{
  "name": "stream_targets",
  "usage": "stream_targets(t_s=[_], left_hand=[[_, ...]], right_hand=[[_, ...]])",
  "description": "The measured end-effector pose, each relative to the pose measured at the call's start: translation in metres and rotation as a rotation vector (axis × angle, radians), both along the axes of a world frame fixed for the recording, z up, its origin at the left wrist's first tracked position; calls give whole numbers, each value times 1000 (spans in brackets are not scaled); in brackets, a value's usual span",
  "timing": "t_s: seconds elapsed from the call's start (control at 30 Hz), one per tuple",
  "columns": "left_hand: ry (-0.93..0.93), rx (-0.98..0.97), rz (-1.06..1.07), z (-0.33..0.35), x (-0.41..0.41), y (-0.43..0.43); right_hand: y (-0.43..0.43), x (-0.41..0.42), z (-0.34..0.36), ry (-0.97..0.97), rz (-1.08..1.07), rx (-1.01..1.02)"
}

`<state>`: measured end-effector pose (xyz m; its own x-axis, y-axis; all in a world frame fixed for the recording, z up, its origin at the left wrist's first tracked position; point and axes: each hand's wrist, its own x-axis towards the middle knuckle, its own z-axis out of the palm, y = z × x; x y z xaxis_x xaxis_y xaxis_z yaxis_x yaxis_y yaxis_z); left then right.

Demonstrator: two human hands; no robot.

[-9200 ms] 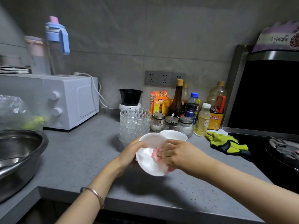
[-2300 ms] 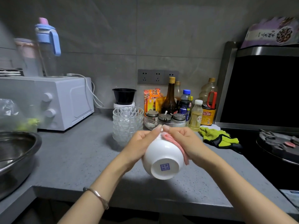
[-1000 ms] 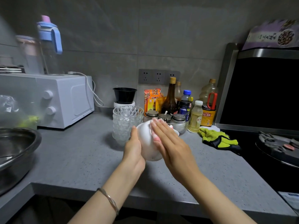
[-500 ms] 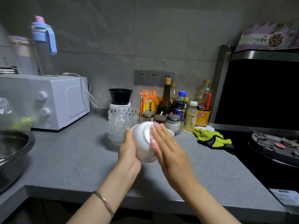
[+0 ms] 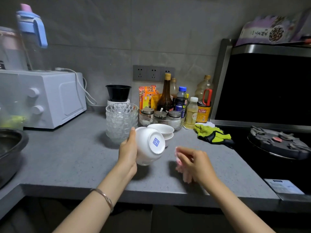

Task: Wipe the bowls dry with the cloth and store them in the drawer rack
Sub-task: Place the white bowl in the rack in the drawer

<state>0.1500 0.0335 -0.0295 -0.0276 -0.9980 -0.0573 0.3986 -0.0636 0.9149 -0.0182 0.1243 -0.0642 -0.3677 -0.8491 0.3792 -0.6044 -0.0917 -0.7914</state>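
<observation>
Found the left hand (image 5: 128, 148) gripping a white bowl (image 5: 148, 145) by its side wall, thumb up along the rim. Bowl held off the surface (image 5: 67, 157) and tipped so that its base, bearing a blue square mark, faces the camera. Noted a thin bracelet (image 5: 105, 197) on that wrist. Found the right hand (image 5: 193, 163) just to the right of the bowl and apart from it, fingers curled round a bunched pink cloth (image 5: 179, 161), with the cloth not touching the bowl. Recorded two more white bowls (image 5: 161, 129) nested upright on the surface directly behind the held one, and to their left a stack of glass bowls (image 5: 121, 121). Noted behind these a glass dish (image 5: 161, 122) holding three lidded jars, a black tub (image 5: 118, 93) on a white base, a cluster of bottles (image 5: 165, 95) against the wall, and wall sockets (image 5: 153, 73) above. Logged yellow-green gloves (image 5: 212, 135) lying on the surface to the right, near a dark stove (image 5: 277, 143). Logged a white oven (image 5: 50, 98) at far left and a metal basin (image 5: 10, 148) in front of it.
</observation>
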Motion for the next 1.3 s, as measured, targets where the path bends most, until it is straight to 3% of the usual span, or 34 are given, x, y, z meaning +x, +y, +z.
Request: stream_targets(t_s=[0.13,0.4,0.67,0.93,1.3], left_hand=[[-28,-20,-18,-1,-3,12],[-133,-83,-242,5,-37,45],[-238,-293,-777,4,-129,133],[-337,-276,-1154,-50,-243,224],[-590,-556,-1163,-205,-347,277]], right_hand=[[3,-19,-27,248,-75,248],[57,-35,37,-175,27,-48],[156,-96,61,-398,140,141],[284,-184,-8,-646,-67,202],[366,-303,-110,-917,-557,98]])
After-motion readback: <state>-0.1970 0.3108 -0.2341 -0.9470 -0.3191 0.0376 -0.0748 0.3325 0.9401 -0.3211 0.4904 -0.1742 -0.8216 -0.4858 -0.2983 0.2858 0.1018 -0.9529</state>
